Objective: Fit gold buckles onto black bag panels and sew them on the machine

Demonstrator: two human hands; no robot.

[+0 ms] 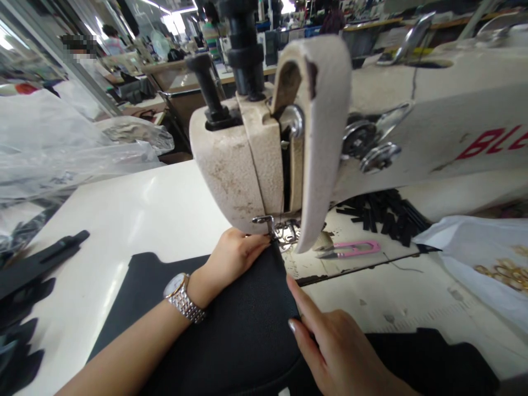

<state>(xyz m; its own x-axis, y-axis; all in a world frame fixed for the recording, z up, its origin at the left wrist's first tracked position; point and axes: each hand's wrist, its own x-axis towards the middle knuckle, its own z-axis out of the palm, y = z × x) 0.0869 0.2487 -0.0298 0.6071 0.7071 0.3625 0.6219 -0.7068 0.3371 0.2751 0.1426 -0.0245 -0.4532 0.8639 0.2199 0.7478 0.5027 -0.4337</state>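
Observation:
A large black panel (243, 313) lies under the sewing machine (256, 159), its upper corner at the metal presser foot (286, 232). My left hand (235, 256), with a watch (183, 297) on the wrist, rests on the panel beside the foot, its thumb and fingers pinched together at the panel's edge. Along the panel's right edge is my right hand (330, 341), index finger stretched toward the foot and thumb on the black surface, the two apart. Its other fingers are mostly hidden.
Pink thread snips (357, 248) lie right of the foot, near several black strips (388, 214). A bag of gold-coloured rings (495, 258) sits at the right. Black pieces (41, 264) lie at the left, below clear plastic bags (82, 143). A person (93, 69) is in the background.

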